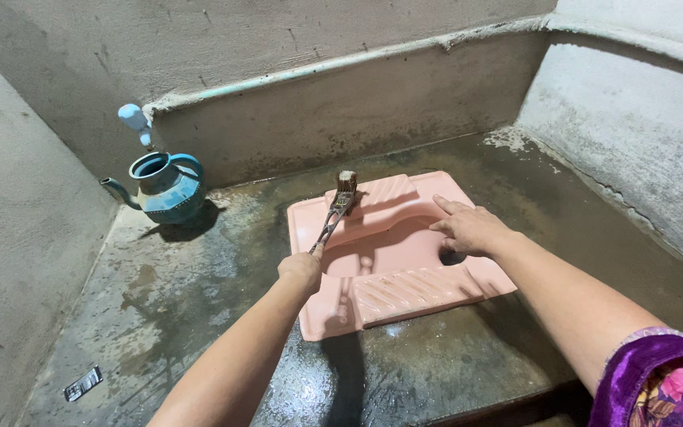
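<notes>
We see our left hand (302,271) closed around the handle of a long brush (335,215), whose worn head rests on the far footrest of the pink squat pan (405,289), toward twelve o'clock, probably so the bristles can press flat. Our right hand (470,229) holds nothing; its fingers lie spread on the pan at two o'clock, perhaps for balance. A teal water jug (166,188) stands at ten o'clock, well apart, on the wet concrete floor (199,308).

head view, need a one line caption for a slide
Left hand holds a long-handled brush over a pink squat toilet pan; right hand rests on its rim.
</notes>
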